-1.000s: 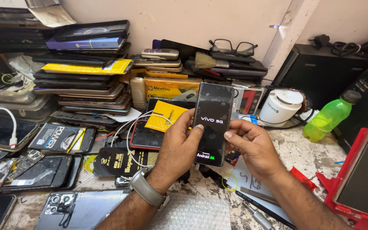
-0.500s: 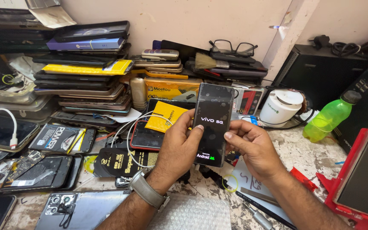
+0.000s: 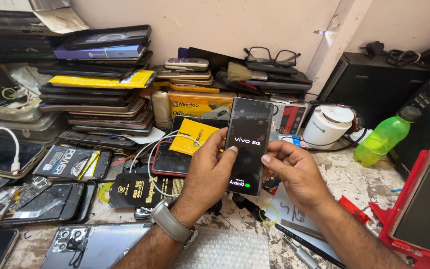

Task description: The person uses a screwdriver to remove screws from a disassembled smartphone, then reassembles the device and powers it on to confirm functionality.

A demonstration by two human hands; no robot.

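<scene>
2 hands hold a slim black smartphone [image 3: 247, 144] upright above the cluttered table [image 3: 344, 179].

Left hand [image 3: 210, 172] and right hand [image 3: 294, 172] are each closed around its edges, thumbs on the lit screen; a green plastic bottle [image 3: 384, 135] stands well apart.

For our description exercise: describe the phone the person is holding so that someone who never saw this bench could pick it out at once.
At the middle of the cluttered marble-look workbench, the left hand and right hand hold a slim black glass smartphone upright. Unlike the dark phones stacked and lying about, its screen is lit, showing white start-up lettering.
</scene>
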